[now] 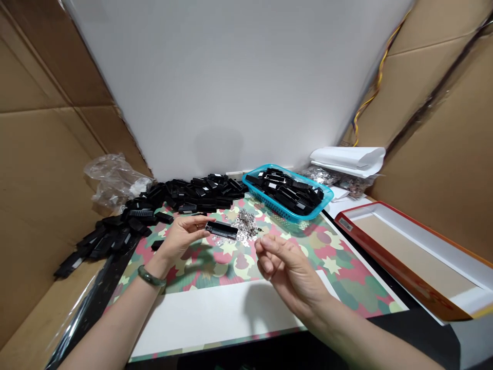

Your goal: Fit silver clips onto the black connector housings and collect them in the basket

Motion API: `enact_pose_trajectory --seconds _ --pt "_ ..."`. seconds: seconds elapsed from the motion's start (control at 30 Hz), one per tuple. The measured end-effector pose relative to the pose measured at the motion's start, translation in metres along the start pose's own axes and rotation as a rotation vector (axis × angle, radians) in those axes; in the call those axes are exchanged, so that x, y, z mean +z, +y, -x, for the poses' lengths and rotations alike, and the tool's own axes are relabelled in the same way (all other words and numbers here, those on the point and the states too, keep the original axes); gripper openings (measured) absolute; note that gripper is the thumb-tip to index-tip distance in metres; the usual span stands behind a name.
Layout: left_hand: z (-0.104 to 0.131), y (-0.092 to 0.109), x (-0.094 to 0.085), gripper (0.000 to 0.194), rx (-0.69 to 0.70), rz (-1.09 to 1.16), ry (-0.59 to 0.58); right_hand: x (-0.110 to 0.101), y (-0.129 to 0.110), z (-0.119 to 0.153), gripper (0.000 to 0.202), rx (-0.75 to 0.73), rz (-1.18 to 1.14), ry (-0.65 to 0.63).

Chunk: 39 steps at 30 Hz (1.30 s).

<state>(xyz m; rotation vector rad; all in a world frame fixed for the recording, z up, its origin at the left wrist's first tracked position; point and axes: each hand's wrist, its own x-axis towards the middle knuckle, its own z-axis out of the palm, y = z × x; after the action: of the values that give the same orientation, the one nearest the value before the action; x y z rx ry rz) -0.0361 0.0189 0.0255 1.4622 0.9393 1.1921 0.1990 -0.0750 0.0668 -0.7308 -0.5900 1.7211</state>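
My left hand (184, 235), with a green bangle (151, 277) on its wrist, grips one end of a black plastic case (221, 230). The case is held above the patterned sheet, its open hollow side showing. To its right, my right hand (283, 262) is pinched, thumb against index finger, around a tiny dark-tipped piece (261, 229) too small to make out clearly. Just behind the case lies a pile of small shiny metal parts (246, 222).
A heap of black cases (192, 195) spreads along the back and left. A blue basket (327, 198) holds more black cases. Behind it are bagged metal parts (352, 184) and white folded paper (346, 158). At right lies a red-edged box lid (404, 267); cardboard walls stand at both sides.
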Motion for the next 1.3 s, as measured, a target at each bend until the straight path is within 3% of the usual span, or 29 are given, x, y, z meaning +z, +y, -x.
enact_pose_trajectory --seconds 0.27,0.53,0.63,0.77,0.87,1.0,1.17,1.3 --pt "0.000 -0.006 -0.003 0.033 -0.006 0.010 -0.012 -0.001 -0.016 -0.032 0.030 -0.133 0.146 -0.001" --pt "0.000 0.000 0.004 0.032 -0.003 0.052 -0.030 -0.019 0.005 -0.074 0.033 -0.227 0.265 -0.014" --pt "0.000 0.001 0.006 0.032 -0.019 0.051 -0.046 -0.025 0.015 -0.082 0.041 -0.124 0.266 -0.087" --pt "0.001 0.001 0.007 0.030 -0.048 0.032 -0.071 -0.029 0.023 -0.083 0.043 0.112 0.329 -0.281" --pt "0.002 0.000 0.010 0.028 -0.022 -0.061 -0.072 -0.031 0.027 -0.079 0.046 0.180 0.447 -0.371" --pt "0.003 -0.002 0.012 0.026 0.018 -0.143 -0.076 -0.034 0.031 -0.079 0.039 0.120 0.478 -0.334" --pt "0.002 -0.006 0.008 0.049 -0.084 0.001 -0.128 -0.038 0.033 -0.081 0.036 0.033 0.489 -0.279" --pt "0.002 -0.008 0.006 0.036 -0.055 -0.089 -0.179 -0.038 0.033 -0.081 0.028 -0.045 0.543 -0.234"
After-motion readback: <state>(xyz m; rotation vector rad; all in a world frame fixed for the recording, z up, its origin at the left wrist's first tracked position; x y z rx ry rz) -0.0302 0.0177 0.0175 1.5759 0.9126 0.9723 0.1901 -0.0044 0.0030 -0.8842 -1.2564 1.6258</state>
